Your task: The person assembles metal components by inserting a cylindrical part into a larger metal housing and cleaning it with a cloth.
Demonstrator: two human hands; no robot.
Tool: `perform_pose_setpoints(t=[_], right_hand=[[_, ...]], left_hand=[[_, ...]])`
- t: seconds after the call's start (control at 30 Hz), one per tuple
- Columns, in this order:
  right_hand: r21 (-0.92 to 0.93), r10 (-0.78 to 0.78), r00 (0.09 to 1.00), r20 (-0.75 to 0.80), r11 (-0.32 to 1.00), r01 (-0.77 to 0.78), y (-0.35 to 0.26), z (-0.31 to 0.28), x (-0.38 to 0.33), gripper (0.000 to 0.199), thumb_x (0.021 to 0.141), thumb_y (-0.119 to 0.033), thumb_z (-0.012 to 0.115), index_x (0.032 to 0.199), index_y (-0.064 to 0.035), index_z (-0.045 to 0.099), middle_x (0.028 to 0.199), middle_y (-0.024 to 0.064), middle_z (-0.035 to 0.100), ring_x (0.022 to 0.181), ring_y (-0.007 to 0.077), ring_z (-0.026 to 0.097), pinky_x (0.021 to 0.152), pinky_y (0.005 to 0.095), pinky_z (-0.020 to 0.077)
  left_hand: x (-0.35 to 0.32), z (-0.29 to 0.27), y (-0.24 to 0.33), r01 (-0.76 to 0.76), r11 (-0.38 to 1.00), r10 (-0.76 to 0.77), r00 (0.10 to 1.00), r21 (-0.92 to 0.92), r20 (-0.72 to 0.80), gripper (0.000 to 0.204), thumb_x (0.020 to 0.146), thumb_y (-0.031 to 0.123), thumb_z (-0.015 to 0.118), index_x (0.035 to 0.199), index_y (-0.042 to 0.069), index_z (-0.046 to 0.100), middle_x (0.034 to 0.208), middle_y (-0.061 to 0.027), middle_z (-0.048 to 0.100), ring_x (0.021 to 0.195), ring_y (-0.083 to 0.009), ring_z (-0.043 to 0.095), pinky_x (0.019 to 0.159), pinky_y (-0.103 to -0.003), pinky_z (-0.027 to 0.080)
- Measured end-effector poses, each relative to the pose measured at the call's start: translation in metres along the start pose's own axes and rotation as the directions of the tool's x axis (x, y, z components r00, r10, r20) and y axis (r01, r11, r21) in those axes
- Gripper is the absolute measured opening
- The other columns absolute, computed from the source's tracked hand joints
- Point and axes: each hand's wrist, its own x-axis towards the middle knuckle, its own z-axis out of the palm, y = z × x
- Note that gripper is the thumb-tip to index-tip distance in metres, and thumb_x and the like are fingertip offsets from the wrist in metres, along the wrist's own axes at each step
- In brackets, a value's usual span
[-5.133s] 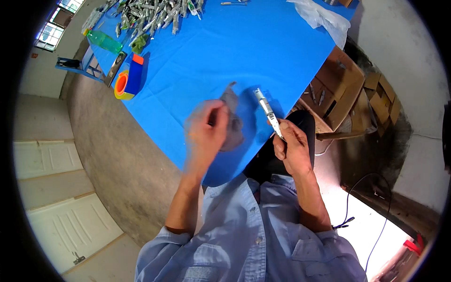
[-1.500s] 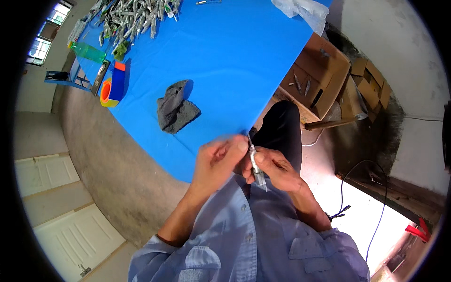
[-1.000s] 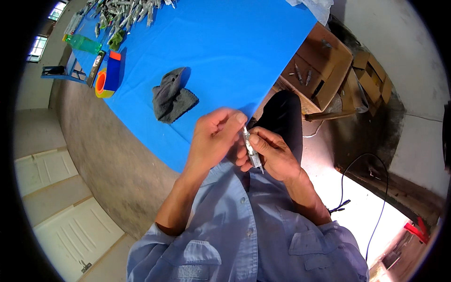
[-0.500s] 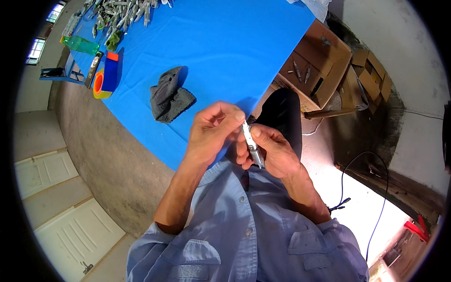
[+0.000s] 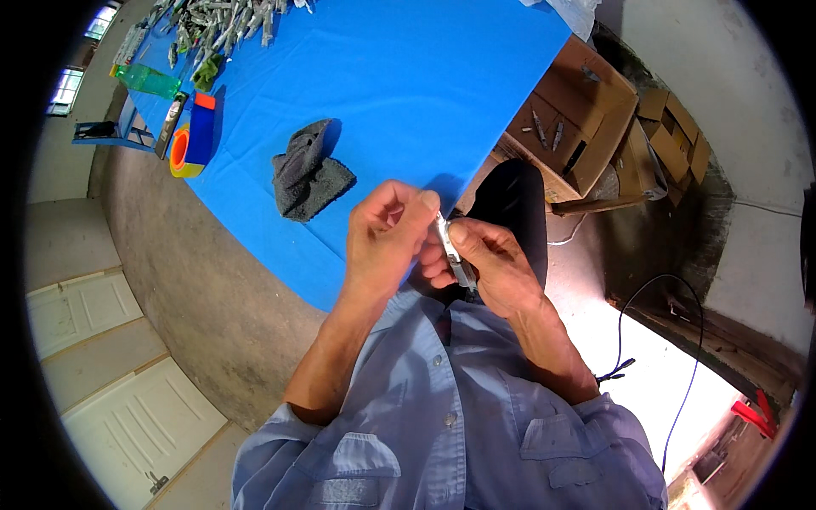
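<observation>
Centre of frame: small metal tool [image 5: 453, 255] pinched between left hand [image 5: 387, 242] and right hand [image 5: 493, 268], work on it seemingly unfinished; grey rag [image 5: 308, 170] lies unused on blue table [image 5: 408, 85], upper left.

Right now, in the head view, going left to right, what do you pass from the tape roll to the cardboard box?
Orange-and-blue tape roll → grey cloth → left hand → small metal tool → right hand → open cardboard box.

I counted one grey rag [image 5: 308, 172], one green bottle [image 5: 146, 81], one tape roll [image 5: 189, 146], two cardboard boxes [image 5: 578, 110] and one small tool [image 5: 452, 252] in my two hands [image 5: 387, 242].
</observation>
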Motion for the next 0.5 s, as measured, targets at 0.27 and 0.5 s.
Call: perform_pose_setpoints(t=[0.27, 0.5], right_hand=[[0.067, 0.074, 0.988, 0.137, 0.994, -0.084, -0.009, -0.003, -0.007, 0.036, 0.111, -0.026, 0.049, 0.128, 0.0024, 0.063, 0.106, 0.0107, 0.071, 0.088, 0.0169, 0.071, 0.073, 0.0297, 0.0589], [-0.023, 0.004, 0.995, 0.098, 1.0, -0.001, -0.002, -0.007, -0.008, 0.031, 0.109, -0.019, 0.054, 0.129, 0.0029, 0.063, 0.107, 0.0117, 0.072, 0.089, 0.0178, 0.071, 0.076, 0.0311, 0.0602]], left_hand=[[0.008, -0.01, 0.0, 0.048, 0.988, -0.042, 0.998, -0.145, 0.042, 0.025, 0.098, 0.026, 0.075, 0.085, 0.008, 0.064, 0.073, 0.0012, 0.062, 0.061, -0.0059, 0.053, 0.054, -0.022, 0.039], [0.013, -0.019, -0.002, 0.0, 0.986, 0.013, 0.997, -0.168, 0.076, 0.024, 0.101, 0.026, 0.071, 0.087, 0.007, 0.065, 0.082, -0.0027, 0.067, 0.064, -0.0071, 0.056, 0.054, -0.024, 0.041]])
